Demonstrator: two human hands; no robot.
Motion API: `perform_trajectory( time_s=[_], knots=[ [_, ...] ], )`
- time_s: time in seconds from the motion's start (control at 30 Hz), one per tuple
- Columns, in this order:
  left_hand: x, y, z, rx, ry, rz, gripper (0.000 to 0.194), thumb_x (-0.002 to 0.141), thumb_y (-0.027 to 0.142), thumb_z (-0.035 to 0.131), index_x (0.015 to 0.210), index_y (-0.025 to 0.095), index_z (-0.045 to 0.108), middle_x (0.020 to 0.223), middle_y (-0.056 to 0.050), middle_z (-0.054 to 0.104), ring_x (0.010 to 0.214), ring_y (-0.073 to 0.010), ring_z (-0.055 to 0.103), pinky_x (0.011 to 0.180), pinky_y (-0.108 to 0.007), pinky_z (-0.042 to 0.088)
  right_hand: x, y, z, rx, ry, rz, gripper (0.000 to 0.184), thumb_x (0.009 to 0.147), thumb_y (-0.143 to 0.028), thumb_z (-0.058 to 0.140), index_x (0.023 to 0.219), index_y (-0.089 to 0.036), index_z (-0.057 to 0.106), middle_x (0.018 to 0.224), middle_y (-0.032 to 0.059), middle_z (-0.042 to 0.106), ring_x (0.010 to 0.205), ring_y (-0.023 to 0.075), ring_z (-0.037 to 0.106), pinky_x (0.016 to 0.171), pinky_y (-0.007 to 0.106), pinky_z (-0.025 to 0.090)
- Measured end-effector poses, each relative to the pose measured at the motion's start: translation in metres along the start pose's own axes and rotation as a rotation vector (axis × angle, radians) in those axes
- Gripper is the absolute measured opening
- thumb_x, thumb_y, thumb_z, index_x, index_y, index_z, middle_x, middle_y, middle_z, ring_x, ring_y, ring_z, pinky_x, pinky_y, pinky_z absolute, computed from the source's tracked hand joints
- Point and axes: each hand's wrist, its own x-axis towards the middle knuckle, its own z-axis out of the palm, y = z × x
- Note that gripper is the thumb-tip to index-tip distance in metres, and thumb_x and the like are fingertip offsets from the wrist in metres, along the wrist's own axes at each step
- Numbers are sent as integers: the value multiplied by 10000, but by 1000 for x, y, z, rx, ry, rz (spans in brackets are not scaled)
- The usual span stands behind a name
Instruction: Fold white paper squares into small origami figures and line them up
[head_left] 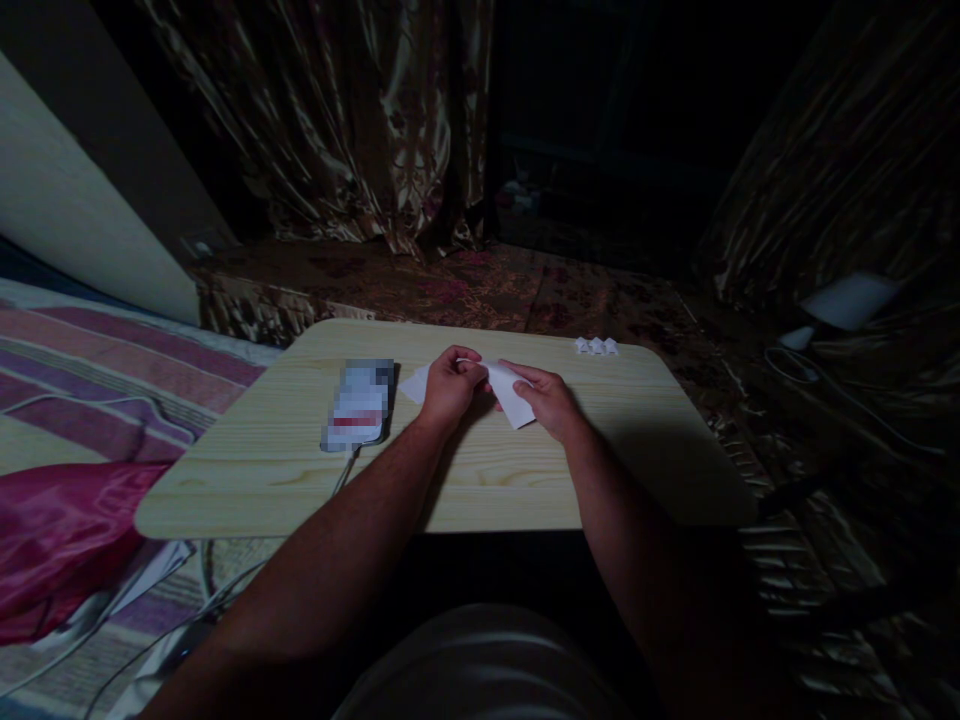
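Note:
A piece of white paper (516,398) is held between both hands above the middle of the small table. My left hand (452,385) pinches its left end, with the thumb on top and the fingers curled. On its right side, my right hand (546,400) grips the paper with the thumb over the face. More white paper (413,385) lies on the table just left of my left hand, partly covered by it. Several small folded white paper pieces (596,346) stand in a row at the table's far right edge.
A phone (358,405), its screen blurred, lies on the wooden table (247,480) at left with a cable (345,470) plugged in. A striped bedspread (142,360) and a pink cloth (67,545) are to the left. A white lamp (847,300) stands at right.

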Motion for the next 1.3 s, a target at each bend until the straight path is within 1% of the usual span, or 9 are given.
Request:
perform_trajectory(
  time_s=[0.1, 0.3, 0.47, 0.73, 0.87, 0.97, 1.07, 1.13, 1.3],
  knots=[
    [2, -2, -1, -28, 21, 5, 262, 613, 180, 656, 803, 206, 476, 493, 62, 547, 432, -121, 540, 432, -195, 372, 0, 3, -2, -40, -11, 19, 450, 755, -361, 614, 1188, -243, 627, 980, 49, 708, 657, 164, 661, 500, 239, 471],
    [3, -3, -1, -20, 46, 9, 168, 613, 168, 633, 733, 190, 517, 501, 47, 544, 431, -105, 511, 425, -194, 364, 3, 9, -8, -124, -33, 1, 438, 769, -312, 580, 1184, -186, 635, 778, 58, 721, 587, 146, 615, 470, 213, 414],
    [1, -1, 0, -39, 25, -4, 100, 646, 234, 645, 694, 175, 580, 527, 26, 554, 456, -101, 497, 445, -211, 369, 3, 10, -9, -122, -12, -17, 433, 767, -301, 576, 1182, -195, 639, 831, 63, 721, 613, 148, 619, 485, 217, 419],
    [2, -3, -1, 20, 16, 4, 194, 628, 310, 717, 620, 151, 605, 532, 14, 549, 471, -81, 443, 472, -219, 333, 1, 4, -7, -109, -16, -52, 426, 731, -309, 644, 1133, -169, 663, 885, 51, 704, 617, 104, 564, 512, 202, 412],
    [3, -5, -2, 33, 35, 17, 198, 637, 310, 714, 617, 149, 599, 524, 17, 538, 472, -79, 431, 470, -218, 321, 0, -1, -5, -77, 9, -68, 523, 738, -349, 649, 1233, -190, 590, 910, 53, 696, 668, 123, 588, 532, 218, 458],
    [2, -5, -1, 54, 40, 20, 188, 643, 307, 708, 626, 150, 605, 524, 20, 536, 470, -78, 426, 473, -217, 323, 2, -1, -4, -123, 80, -85, 465, 720, -370, 671, 1131, -154, 652, 889, 67, 698, 666, 129, 595, 552, 236, 478],
    [1, -5, 0, 89, 25, 37, 170, 649, 303, 700, 645, 150, 626, 550, 14, 559, 486, -81, 439, 481, -214, 335, 5, 3, -4, -137, 112, -101, 382, 675, -355, 714, 984, -131, 703, 918, 83, 706, 763, 153, 625, 690, 283, 510],
    [0, -4, 1, 123, 9, 49, 163, 659, 305, 694, 662, 151, 641, 584, 5, 589, 504, -86, 460, 496, -214, 353, 6, 7, -4, -137, 103, -84, 394, 634, -339, 748, 965, -130, 701, 900, 79, 709, 783, 161, 634, 745, 311, 511],
    [-2, -4, 2, 194, 1, 89, 181, 673, 330, 691, 682, 152, 660, 652, -15, 637, 569, -107, 523, 554, -222, 402, 8, 12, -3, -147, 95, -62, 457, 571, -272, 783, 991, -132, 667, 823, 46, 684, 736, 142, 626, 728, 308, 511]
  ],
)
